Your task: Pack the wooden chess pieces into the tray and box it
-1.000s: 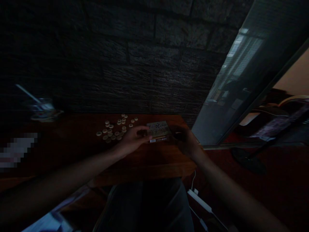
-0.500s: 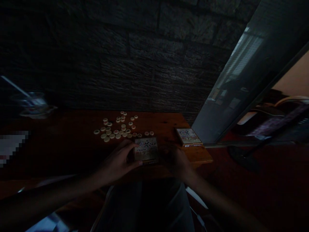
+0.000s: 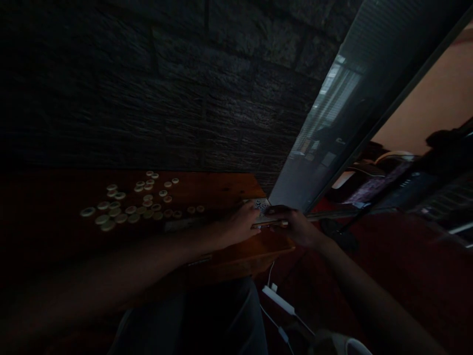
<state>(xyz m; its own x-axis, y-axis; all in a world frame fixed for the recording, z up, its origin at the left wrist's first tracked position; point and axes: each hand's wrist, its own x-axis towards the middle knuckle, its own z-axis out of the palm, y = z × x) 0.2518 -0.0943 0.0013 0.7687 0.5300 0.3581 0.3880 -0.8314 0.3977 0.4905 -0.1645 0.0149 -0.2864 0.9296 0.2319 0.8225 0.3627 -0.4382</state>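
Observation:
At the right end of the wooden table, a flat Chinese chess box [image 3: 261, 204] with dark lettering on its pale lid is between my two hands. My left hand [image 3: 241, 221] is closed on its left side, thumb at the near edge. Around its right side, my right hand [image 3: 295, 223] grips the corner. Fingers cover much of the lid. A second box [image 3: 177, 225] lies mostly hidden behind my left forearm. Several round, pale chess pieces [image 3: 116, 212] are scattered farther left, some of them stacked.
A dark stone wall [image 3: 177, 108] rises behind the table [image 3: 225, 185]. At the right stands a glass panel [image 3: 314, 133]. Below the table end, a white power strip [image 3: 279, 300] with cables lies over the red floor [image 3: 384, 251]. A black stand base [image 3: 338, 234] is farther right.
My left hand has left the nearer box and moved right to the box at the table end. My right hand has come onto that box too. The view has turned right.

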